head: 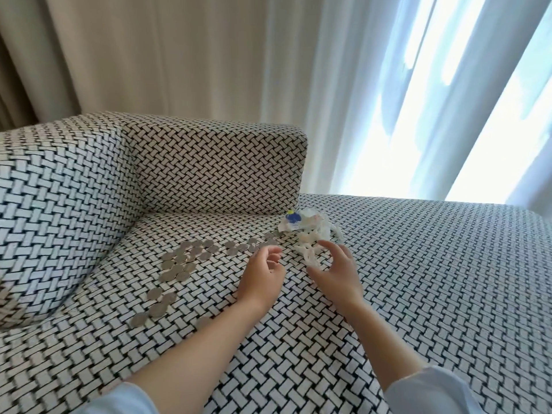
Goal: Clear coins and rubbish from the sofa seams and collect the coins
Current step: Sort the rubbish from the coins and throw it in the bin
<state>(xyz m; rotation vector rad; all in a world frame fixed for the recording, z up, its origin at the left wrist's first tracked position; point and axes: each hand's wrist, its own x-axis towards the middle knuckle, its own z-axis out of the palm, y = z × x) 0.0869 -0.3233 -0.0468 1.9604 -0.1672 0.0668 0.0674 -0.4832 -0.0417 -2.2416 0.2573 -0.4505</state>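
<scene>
Several silver coins [182, 259] lie scattered on the black-and-white woven sofa seat [418, 279], in a trail running from the front left toward the backrest's end. A crumpled pile of white wrappers and plastic with a blue and yellow piece [307, 228] sits at the end of the backrest. My left hand [263, 276] hovers over the seat just right of the coins, fingers curled and apart, nothing in it. My right hand [337, 273] is spread open right beside the near edge of the rubbish, fingers close to the white plastic.
The sofa's backrest [215, 168] stands behind the coins, with the armrest cushion [59, 210] on the left. Beige curtains [149, 55] and bright sheer curtains [418, 100] hang behind. The seat stretches wide to the right.
</scene>
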